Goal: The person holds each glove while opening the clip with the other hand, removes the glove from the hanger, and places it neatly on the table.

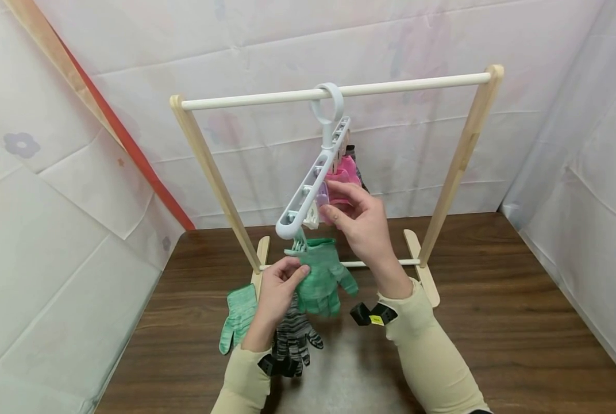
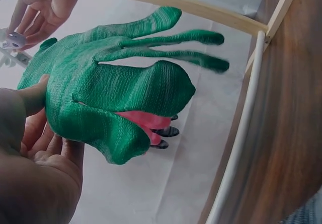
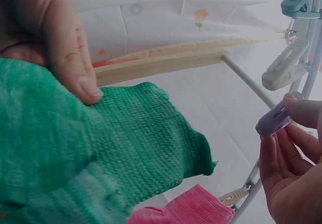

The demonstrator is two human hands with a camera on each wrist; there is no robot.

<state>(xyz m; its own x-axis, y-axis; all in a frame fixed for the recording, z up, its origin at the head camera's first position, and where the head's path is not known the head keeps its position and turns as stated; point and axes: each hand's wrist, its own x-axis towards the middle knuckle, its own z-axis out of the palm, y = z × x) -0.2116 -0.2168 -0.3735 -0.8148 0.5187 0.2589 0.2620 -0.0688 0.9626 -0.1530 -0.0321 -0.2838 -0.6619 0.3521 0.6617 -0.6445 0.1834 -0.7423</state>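
In the head view my left hand point(image 1: 278, 287) pinches a green knitted glove point(image 1: 319, 279) near its cuff, thumb on the near face. The glove's fingers hang down in the head view. Higher up, my right hand point(image 1: 364, 227) holds a purple clip point(image 3: 276, 117) between thumb and fingers. That clip is on a pale blue hanger point(image 1: 308, 192), with a white clip point(image 3: 286, 65) and a teal clip point(image 3: 300, 1) beside it. In the right wrist view the glove's cuff lies to the left of the purple clip, apart from it.
The hanger hooks over the white rod point(image 1: 401, 87) of a wooden stand point(image 1: 455, 155). A pink glove point(image 1: 345, 172) hangs from its far half, with a dark glove point(image 1: 358, 167) behind. On the brown table point(image 1: 494, 322) lie another green glove point(image 1: 241, 310) and a grey-black glove point(image 1: 293, 333).
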